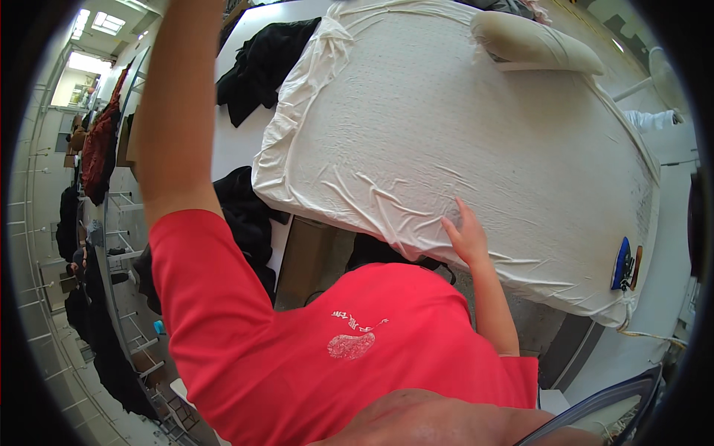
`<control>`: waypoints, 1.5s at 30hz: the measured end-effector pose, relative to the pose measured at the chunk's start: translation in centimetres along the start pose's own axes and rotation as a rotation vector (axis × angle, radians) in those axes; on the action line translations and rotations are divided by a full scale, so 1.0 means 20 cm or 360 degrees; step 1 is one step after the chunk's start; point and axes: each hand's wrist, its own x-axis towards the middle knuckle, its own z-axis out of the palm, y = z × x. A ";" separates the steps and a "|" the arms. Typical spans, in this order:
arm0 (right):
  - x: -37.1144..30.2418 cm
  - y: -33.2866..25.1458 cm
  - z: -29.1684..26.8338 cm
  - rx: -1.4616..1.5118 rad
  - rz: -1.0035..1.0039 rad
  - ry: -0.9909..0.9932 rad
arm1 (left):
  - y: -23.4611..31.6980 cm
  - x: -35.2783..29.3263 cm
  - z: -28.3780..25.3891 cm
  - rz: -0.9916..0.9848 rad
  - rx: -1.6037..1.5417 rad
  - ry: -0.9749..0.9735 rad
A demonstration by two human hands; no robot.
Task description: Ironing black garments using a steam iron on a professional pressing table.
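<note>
My right hand rests at the near edge of a large padded ironing table. Its thumb and fingers are spread, and nothing shows in them. White cloth covers the table, with creases around my fingers and bunched folds along the left side. My left arm is raised at the left and runs out past the top of the picture, so the left hand is hidden. On the table's right corner stands an iron with a blue body and a brown handle, well apart from my right hand.
A padded sleeve board juts over the far right of the table. Black garments lie on a white tabletop at the left, with another black garment nearer me. A pale cord trails from the iron's corner. Clothes racks stand farther left.
</note>
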 end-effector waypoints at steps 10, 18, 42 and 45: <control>-0.31 0.64 -0.28 0.0967 0.0675 0.0248 | -0.37 -1.97 1.21 -0.0332 0.0130 -0.0902; -0.13 0.35 -0.29 0.1438 0.1189 0.0186 | -1.20 -1.67 0.20 -0.0994 0.0904 0.0079; -0.08 0.86 0.05 0.0446 0.1150 0.0909 | -3.16 -1.28 -1.03 -0.1515 0.0717 0.1509; -0.08 0.85 0.06 0.0368 0.1060 0.1005 | -2.83 -0.88 -1.08 -0.0881 0.0226 0.1820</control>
